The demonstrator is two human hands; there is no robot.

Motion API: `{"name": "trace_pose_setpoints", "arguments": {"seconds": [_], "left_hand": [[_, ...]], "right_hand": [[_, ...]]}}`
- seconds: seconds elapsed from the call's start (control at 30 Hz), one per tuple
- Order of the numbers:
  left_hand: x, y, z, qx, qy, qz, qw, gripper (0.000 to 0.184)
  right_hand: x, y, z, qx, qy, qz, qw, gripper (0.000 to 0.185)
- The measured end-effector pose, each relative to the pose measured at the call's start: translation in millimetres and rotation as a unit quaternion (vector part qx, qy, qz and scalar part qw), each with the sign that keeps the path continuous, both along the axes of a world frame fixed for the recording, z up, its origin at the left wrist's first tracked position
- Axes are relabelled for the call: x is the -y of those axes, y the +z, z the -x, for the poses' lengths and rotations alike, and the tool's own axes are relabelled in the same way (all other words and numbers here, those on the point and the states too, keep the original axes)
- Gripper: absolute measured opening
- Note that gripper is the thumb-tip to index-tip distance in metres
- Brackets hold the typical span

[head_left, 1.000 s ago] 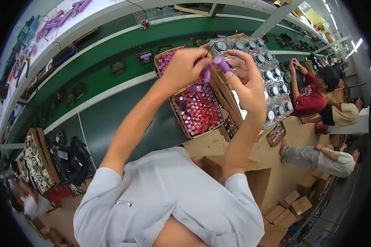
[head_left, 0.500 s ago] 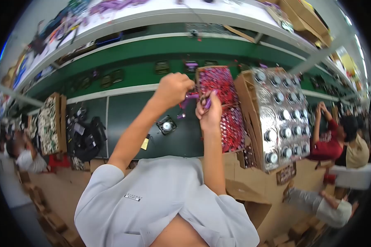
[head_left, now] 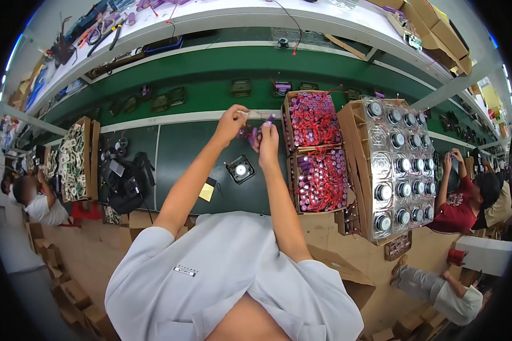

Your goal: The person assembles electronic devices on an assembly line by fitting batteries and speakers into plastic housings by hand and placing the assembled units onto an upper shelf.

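- Moved left hand (head_left: pixel 229 124) and right hand (head_left: pixel 268 141) off the boxes (head_left: pixel 293 184) to above the bench (head_left: pixel 176 148).
- Pinched left fingertips, hold unclear; clamped right fingers on purple battery (head_left: pixel 270 119).
- Likely light, stiff, slick; best gripped by barrel; fragile at soft wires (head_left: pixel 324 195), as boxed.

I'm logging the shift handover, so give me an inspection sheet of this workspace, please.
Surface: dark green bench, bare between the bag and the boxes except for the items below.
Job's things: purple battery in the right hand; speaker unit on the bench; two boxes of wired batteries; speaker trays right of them.
Clutter: yellow note beside the unit; black bag at left.
Grippers: right hand closed on the battery; left hand close by, its grip unclear.
Cables: red wires tangled over the boxed batteries; dark cable hanging from the shelf.
Surroundings: co-workers both sides; open carton below the bench's edge.
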State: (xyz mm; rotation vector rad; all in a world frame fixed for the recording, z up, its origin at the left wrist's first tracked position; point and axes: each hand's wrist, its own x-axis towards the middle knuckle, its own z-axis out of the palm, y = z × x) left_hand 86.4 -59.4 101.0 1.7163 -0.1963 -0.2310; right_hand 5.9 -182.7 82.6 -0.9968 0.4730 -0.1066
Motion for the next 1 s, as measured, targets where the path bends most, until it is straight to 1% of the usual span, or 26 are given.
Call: {"name": "trace_pose_setpoints", "arguments": {"seconds": [0.03,0.07,0.1,0.17,0.2,0.23,0.27,0.3,0.33,0.37,0.4,0.43,0.47,0.5,0.6,0.63,0.67,0.7,0.77,0.8,0.83,0.87,0.9,0.93,0.97,1.0], "left_hand": [[-1.5,-7.4,-4.0,-0.077,0.009,0.101,0.992,0.017],[-2.5,-13.9,-9.0,-0.151,0.016,0.201,0.968,0.019],[-2.5,-11.8,-9.4,-0.129,0.001,0.163,0.978,0.020],[-0.5,-1.2,-7.2,-0.086,-0.031,0.086,0.992,0.022],[1.1,5.0,-5.8,-0.040,-0.046,-0.019,0.998,0.022],[3.2,13.0,-6.3,0.009,-0.059,-0.124,0.991,0.022],[4.2,21.3,-7.2,0.058,-0.070,-0.227,0.970,0.022],[4.2,28.5,-8.4,-0.010,-0.077,-0.074,0.994,0.022],[4.8,35.9,-11.1,-0.078,-0.082,0.081,0.990,0.021],[5.4,42.8,-11.0,-0.143,-0.086,0.234,0.958,0.021],[5.6,54.6,-8.5,-0.125,-0.085,0.211,0.966,0.021],[5.6,68.6,-8.6,-0.104,-0.087,0.187,0.973,0.021],[5.8,76.4,-10.9,-0.081,-0.089,0.164,0.979,0.021],[4.7,73.7,-15.7,-0.045,-0.088,0.095,0.991,0.019],[-8.5,41.8,-28.5,-0.014,-0.063,-0.020,0.998,0.018],[-14.2,27.6,-30.3,-0.025,-0.058,-0.039,0.997,0.016],[-19.9,8.1,-32.6,-0.008,-0.058,-0.072,0.996,0.016],[-26.0,-14.3,-33.5,0.008,-0.058,-0.105,0.993,0.017],[-38.9,-38.7,-30.5,0.010,-0.053,-0.189,0.981,0.017],[-44.0,-44.0,-26.9,0.042,-0.036,-0.211,0.976,0.017],[-49.2,-49.9,-21.7,0.072,-0.019,-0.234,0.969,0.018],[-54.8,-55.7,-16.7,0.102,-0.003,-0.256,0.961,0.019],[-60.4,-56.1,-13.5,0.062,-0.003,-0.282,0.957,0.028],[-63.4,-63.7,-10.1,0.093,0.024,-0.304,0.948,0.032],[-65.5,-71.7,-3.1,0.122,0.053,-0.326,0.936,0.037],[-68.5,-80.4,7.9,0.149,0.079,-0.349,0.922,0.041]], "right_hand": [[0.6,-2.3,-1.4,0.013,0.023,0.029,0.999,0.026],[1.4,-3.8,-5.1,0.027,0.044,0.059,0.997,0.026],[2.3,-30.0,-12.6,-0.016,0.020,0.136,0.990,0.025],[13.6,-50.8,-9.3,-0.150,0.035,0.025,0.988,0.024],[18.6,-58.3,-8.0,-0.215,0.043,-0.031,0.975,0.024],[18.2,-58.0,-2.9,-0.149,0.027,-0.130,0.980,0.024],[15.6,-57.6,-0.9,-0.108,0.036,-0.127,0.985,0.025],[9.2,-43.8,5.0,-0.070,0.045,-0.124,0.989,0.026],[4.8,-38.9,9.9,-0.032,0.055,-0.122,0.991,0.026],[4.4,-60.2,5.3,-0.092,0.082,0.019,0.992,0.028],[3.0,-97.3,5.5,-0.127,0.041,0.167,0.977,0.030],[1.6,-137.6,2.5,-0.159,-0.003,0.311,0.937,0.033],[2.8,-156.6,-1.3,-0.187,-0.048,0.447,0.874,0.036],[9.2,-148.8,1.4,-0.228,0.001,0.343,0.911,0.042],[14.1,-147.6,5.0,-0.217,0.002,0.274,0.937,0.040],[15.1,-136.3,9.6,-0.157,-0.046,0.441,0.882,0.038],[16.5,-110.0,16.1,-0.091,-0.091,0.592,0.795,0.036],[18.0,-81.1,22.9,-0.022,-0.131,0.722,0.679,0.035],[23.5,-32.6,31.6,0.045,-0.114,0.607,0.785,0.029],[25.8,-18.1,34.2,0.078,-0.103,0.543,0.830,0.026],[26.6,-11.9,37.2,0.008,-0.016,0.195,0.981,0.023],[27.1,-14.4,39.1,0.006,-0.001,0.272,0.962,0.021],[28.6,-22.0,40.3,0.006,0.015,0.348,0.937,0.020],[30.9,-29.3,40.2,0.007,0.030,0.423,0.906,0.019],[32.1,-37.1,41.2,0.067,0.011,0.572,0.818,0.018],[33.4,-37.4,46.1,0.042,0.016,0.333,0.942,0.018]]}}
